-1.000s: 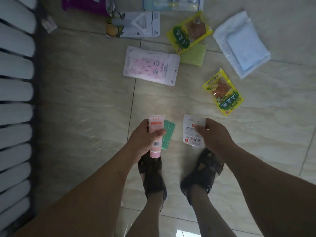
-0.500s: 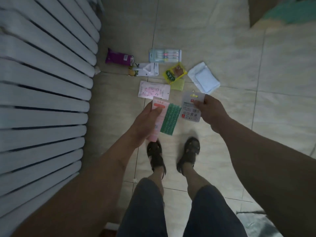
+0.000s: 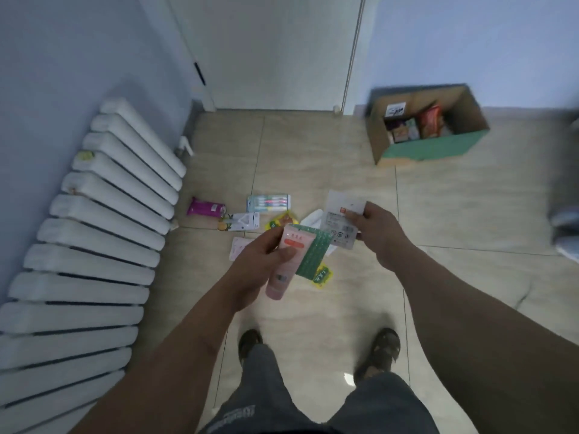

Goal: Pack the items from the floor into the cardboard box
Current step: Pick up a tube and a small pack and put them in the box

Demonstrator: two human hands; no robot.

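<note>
My left hand grips a pink tube together with a green blister strip, held at waist height. My right hand holds a white flat packet by its right edge. The open cardboard box with a green front stands on the floor at the far right, with several packets inside. Still on the floor beyond my hands lie a purple pouch, a pack of pens, a white carded item, a yellow snack bag, a pink-patterned pouch and another yellow snack bag.
A white radiator runs along the left wall. A closed white door is straight ahead. My two sandalled feet stand on beige floor tiles. A grey blurred object sits at the right edge.
I have straightened up from a crouch; both hands rose with the tube, green strip and white packet. The view lifted, bringing the door and cardboard box into sight.
</note>
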